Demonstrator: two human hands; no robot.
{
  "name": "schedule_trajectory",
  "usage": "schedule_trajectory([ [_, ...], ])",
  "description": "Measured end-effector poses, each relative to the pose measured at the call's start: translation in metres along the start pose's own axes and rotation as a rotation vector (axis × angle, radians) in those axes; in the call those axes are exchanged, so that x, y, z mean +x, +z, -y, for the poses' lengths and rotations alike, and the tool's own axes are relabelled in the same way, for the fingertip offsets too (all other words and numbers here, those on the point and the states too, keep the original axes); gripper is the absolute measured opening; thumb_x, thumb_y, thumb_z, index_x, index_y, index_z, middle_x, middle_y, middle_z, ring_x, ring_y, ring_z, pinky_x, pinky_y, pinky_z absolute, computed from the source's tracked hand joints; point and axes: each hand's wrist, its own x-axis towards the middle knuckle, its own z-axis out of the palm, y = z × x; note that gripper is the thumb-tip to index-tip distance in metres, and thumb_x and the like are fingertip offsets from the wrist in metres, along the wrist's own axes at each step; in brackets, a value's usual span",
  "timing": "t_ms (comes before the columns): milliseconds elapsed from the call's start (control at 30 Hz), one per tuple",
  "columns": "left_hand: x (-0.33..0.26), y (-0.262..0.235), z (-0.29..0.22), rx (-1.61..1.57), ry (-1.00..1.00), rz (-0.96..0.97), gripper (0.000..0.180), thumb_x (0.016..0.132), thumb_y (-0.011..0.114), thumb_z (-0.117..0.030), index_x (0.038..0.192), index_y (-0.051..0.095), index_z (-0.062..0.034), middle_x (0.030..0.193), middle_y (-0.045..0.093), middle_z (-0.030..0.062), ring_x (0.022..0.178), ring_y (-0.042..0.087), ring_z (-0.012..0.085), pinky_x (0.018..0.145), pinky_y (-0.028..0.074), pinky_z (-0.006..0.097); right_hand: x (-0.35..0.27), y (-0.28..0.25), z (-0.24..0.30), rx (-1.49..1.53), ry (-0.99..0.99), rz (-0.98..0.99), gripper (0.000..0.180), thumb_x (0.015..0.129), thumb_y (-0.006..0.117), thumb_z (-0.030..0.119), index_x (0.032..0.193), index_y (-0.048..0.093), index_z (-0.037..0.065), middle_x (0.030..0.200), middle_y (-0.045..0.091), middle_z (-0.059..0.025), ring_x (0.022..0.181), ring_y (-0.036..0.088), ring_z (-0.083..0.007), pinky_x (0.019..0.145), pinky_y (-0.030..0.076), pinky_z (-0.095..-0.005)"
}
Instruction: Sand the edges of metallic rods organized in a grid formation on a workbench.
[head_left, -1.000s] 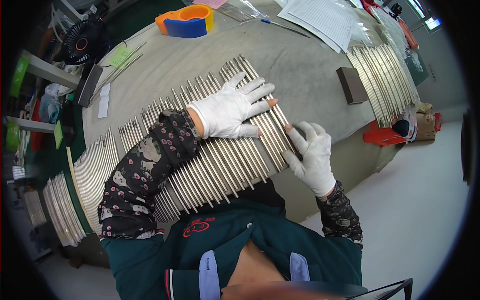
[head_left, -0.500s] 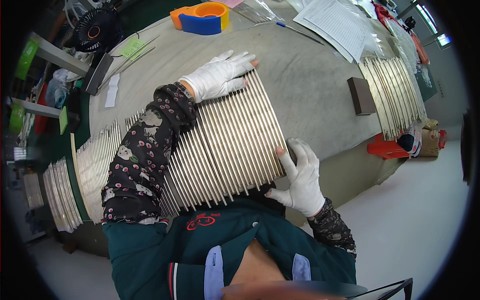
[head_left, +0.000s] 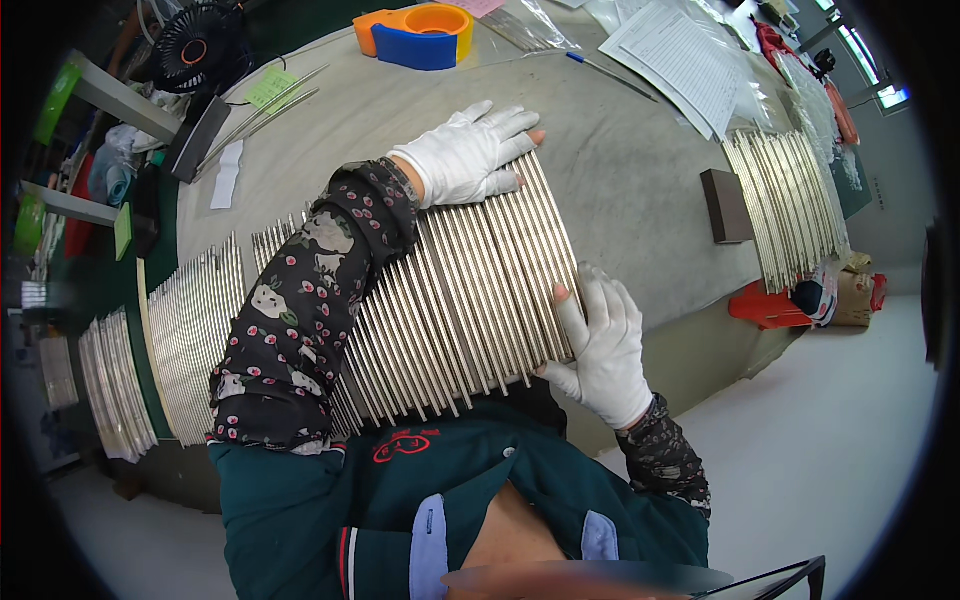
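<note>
A wide row of thin metal rods [head_left: 470, 300] lies side by side across the grey table [head_left: 620, 190] in front of me. My left hand [head_left: 470, 152], in a white glove, lies flat on the far ends of the rods with fingers spread. My right hand [head_left: 600, 345], also gloved, presses against the right side of the row near its close end, thumb on top. Neither hand grips a single rod.
More rods [head_left: 195, 340] continue to the left, with another batch [head_left: 115, 385] beyond. A separate set of rods [head_left: 785, 205] and a dark block [head_left: 725, 205] lie at right. An orange and blue tape dispenser [head_left: 415, 35], papers [head_left: 685, 60], a pen and a black fan [head_left: 200, 45] sit at the back.
My left hand slid from the right part of the row up to the rods' far ends. My right hand moved lower along the row's right side. The rods are pushed closer together.
</note>
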Motion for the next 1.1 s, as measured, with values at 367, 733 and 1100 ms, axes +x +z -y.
schedule_trajectory([
  [367,-0.014,-0.003,-0.002,-0.063,-0.077,-0.172,0.056,0.09,0.053,-0.035,0.135,0.04,-0.0045,0.145,0.032,0.0164,0.136,0.029,0.0321,0.113,0.019,0.048,-0.002,-0.007,0.003,0.066,-0.019,-0.016,0.07,0.073,0.066,0.046,0.13,0.044,0.011,0.133,0.039,-0.0219,0.121,0.04,-0.0388,0.1,0.032,-0.0499],
  [733,-0.021,-0.008,-0.005,-0.272,-0.416,-0.266,0.022,0.081,0.063,-0.017,0.094,0.064,0.0003,0.131,0.052,0.0155,0.132,0.037,0.0332,0.108,0.031,0.039,-0.002,-0.01,-0.005,0.094,-0.185,-0.104,0.053,0.063,0.074,0.021,0.112,0.056,0.012,0.124,0.049,-0.0089,0.112,0.051,-0.0278,0.089,0.045,-0.039],
  [1100,-0.017,-0.004,0.0,-0.353,-0.476,-0.252,0.019,0.079,0.064,-0.015,0.089,0.063,0.0014,0.129,0.052,0.0182,0.131,0.036,0.0364,0.106,0.032,0.039,-0.007,0.001,-0.003,0.082,-0.188,-0.201,0.047,0.066,0.074,0.023,0.109,0.057,0.012,0.121,0.051,-0.0085,0.111,0.052,-0.0272,0.086,0.046,-0.039],
])
